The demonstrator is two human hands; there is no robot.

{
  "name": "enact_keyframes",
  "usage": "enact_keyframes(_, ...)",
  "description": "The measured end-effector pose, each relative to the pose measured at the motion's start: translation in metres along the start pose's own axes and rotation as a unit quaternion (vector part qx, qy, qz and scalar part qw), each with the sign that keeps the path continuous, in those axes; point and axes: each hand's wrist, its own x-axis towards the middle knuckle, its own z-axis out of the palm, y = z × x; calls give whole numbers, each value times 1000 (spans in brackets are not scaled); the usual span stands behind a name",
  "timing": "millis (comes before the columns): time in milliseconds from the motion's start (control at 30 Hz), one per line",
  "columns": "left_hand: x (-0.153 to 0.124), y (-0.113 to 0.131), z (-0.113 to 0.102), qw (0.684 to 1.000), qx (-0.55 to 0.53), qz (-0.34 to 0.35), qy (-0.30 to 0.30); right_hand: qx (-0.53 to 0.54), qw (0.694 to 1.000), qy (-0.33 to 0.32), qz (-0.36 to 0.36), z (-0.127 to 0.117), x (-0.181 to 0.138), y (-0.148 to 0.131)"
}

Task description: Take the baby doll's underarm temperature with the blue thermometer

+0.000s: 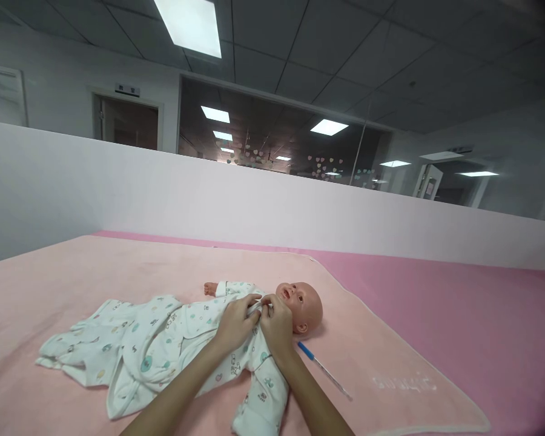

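Observation:
A baby doll lies on its back, its bald head toward the right and its face up. It wears a white printed baby gown, spread out to the left. At the doll's neck, my left hand pinches the collar cloth of the gown. Close beside it, my right hand also has its fingers closed on the collar, just under the chin. One small doll hand shows past the far sleeve; the near sleeve points toward me. My fingers hide the exact spot of the collar they hold.
A thin clear stick with a blue end, possibly a thermometer, lies right of my right forearm. Beneath everything is a light pink blanket over a darker pink mat. A white partition stands behind.

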Motion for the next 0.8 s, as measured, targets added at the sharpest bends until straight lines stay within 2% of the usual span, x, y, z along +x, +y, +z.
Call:
enact_keyframes(200,1,-2,1,1000,-6,7,-7,-14,1000,9,6,-2,2,-1)
enact_keyframes(500,1,-2,1,1000,-17,5,-9,-9,1000,-20,20,-3,3,-2)
enact_keyframes(600,-2,2,-1,1000,-18,20,8,-11,999,-19,27,-3,3,-2)
enact_keyframes(700,-5,7,-2,998,13,48,41,-19,999,-20,40,-3,3,-2)
enact_keyframes(800,-8,9,-2,995,70,67,40,-20,998,-26,59,-3,3,-2)
